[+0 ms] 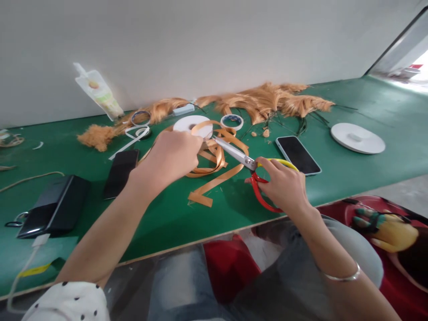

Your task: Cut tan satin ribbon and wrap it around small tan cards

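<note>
My right hand (283, 186) grips a pair of scissors (236, 151) with one red and one yellow handle. The blades point left, their tips close to the fingers of my left hand (177, 151). That left hand is closed in a pinch on an orange ribbon (220, 178), though the pinched part is mostly hidden by the fingers. Loose loops of the ribbon lie on the green table under and between both hands, with a folded end toward the front. Right behind my left hand is a white spool (192, 125), partly covered by the hand and ribbon.
Behind lie tan fibre bunches (264, 100), a tape roll (232, 121) and a pouch (100, 93). At right are a phone (297, 154) and a white disc (357, 138); at left, a dark phone (121, 173) and a black device (53, 205) with a cable. The table's front edge (200, 238) is near.
</note>
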{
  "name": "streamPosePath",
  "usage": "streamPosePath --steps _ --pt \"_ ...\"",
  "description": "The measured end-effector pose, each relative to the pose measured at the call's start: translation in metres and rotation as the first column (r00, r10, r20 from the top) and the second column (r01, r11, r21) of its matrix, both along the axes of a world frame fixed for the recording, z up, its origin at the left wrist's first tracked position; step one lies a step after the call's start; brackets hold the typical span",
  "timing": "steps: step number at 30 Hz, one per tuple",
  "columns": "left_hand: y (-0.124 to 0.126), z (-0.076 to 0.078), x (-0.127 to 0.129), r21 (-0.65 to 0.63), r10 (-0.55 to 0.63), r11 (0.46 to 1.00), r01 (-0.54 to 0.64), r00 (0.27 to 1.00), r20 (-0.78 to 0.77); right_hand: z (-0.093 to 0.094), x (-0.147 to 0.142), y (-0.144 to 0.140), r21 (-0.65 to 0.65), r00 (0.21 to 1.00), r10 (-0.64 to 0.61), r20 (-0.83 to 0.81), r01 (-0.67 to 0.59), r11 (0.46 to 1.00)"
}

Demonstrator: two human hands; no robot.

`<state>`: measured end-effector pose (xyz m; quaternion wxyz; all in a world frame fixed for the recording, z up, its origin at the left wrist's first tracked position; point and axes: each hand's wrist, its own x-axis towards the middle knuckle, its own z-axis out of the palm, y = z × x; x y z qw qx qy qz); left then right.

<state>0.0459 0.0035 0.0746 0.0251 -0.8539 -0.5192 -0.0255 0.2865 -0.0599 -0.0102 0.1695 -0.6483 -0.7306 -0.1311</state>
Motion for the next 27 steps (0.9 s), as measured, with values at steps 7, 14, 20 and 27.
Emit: streamPosePath --steps 7,14,20,27 --pt "0.000 0.005 -0.002 0.066 -0.008 0.998 0.019 0.986 -0.165 0.000 0.003 0.005 0.021 0.990 -0.068 -0.122 0.071 0.997" --pt "0.002 0.012 -0.010 0.104 0.017 0.995 -0.008 0.996 -0.085 0.018 0.027 0.013 -0.198 0.919 -0.192 -0.344 0.128 0.972" --pt "0.006 0.017 -0.028 0.221 -0.036 0.975 0.005 0.990 0.134 0.016 0.031 0.011 -0.453 0.916 0.166 -0.366 -0.331 0.828" --pt "0.009 0.015 -0.033 0.206 -0.126 0.977 0.046 0.912 0.391 0.010 0.046 0.019 -0.441 0.900 0.315 -0.300 -0.424 0.791"
